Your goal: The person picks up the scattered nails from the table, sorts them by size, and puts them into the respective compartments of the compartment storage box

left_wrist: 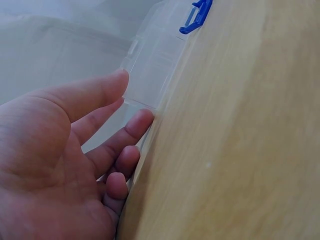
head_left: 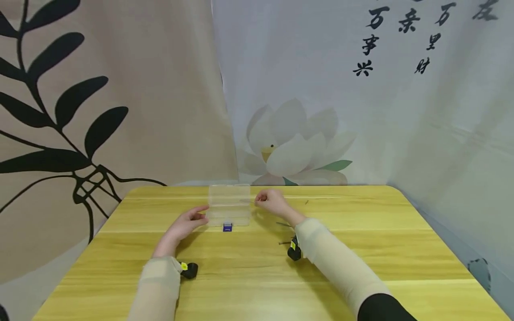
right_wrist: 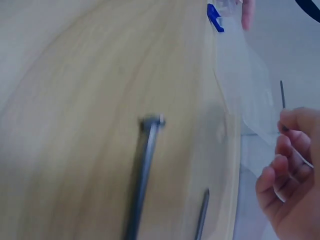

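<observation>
Right hand [head_left: 273,202] pinching nail [right_wrist: 283,95], partly hiding it, left hand [head_left: 185,226] loosely touching clear box [head_left: 229,196] by worktop's [head_left: 237,276] far edge

My left hand [head_left: 188,225] and right hand [head_left: 277,204] were bare. A loose cream left sleeve [head_left: 156,294] covered my forearm, with a faint greyish band near its gathered cuff; a similar cream right sleeve [head_left: 341,267] covered the other, meeting black cloth [head_left: 383,308] higher up. At each wrist I wore a small black device [head_left: 191,271] bearing a yellow patch [head_left: 184,266].
</observation>
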{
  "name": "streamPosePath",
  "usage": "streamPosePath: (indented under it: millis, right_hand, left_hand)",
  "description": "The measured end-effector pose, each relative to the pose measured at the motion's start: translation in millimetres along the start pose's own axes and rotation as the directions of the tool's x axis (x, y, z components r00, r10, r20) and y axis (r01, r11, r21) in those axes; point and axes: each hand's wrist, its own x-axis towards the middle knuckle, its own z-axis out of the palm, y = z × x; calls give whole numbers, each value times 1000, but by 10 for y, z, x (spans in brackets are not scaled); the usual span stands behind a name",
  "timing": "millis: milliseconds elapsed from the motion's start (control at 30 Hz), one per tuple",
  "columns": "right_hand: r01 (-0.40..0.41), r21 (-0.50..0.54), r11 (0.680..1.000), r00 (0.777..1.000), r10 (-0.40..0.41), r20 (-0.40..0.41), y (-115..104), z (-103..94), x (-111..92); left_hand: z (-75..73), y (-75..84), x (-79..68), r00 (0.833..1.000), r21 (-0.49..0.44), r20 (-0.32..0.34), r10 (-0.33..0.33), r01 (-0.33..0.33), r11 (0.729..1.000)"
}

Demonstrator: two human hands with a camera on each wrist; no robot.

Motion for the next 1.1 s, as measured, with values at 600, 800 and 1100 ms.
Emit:
streamPosePath:
  millis: [600, 800, 1100]
  right_hand:
    - [-61, -144, 988, 991, 77, 107, -186, 274, 249]
    - [-94, -136, 986, 987, 110, 118, -205, 291, 240]
    - [-94, -131, 987, 987, 109, 116, -170, 303, 213]
  left_hand:
    - [12, -41, 36, 1000, -1, -5, 12, -12, 1000]
    - [2, -31, 24, 1000, 0, -1, 9, -9, 1000]
    - [5, -22, 10, 1000, 16, 2, 11, -11, 1000]
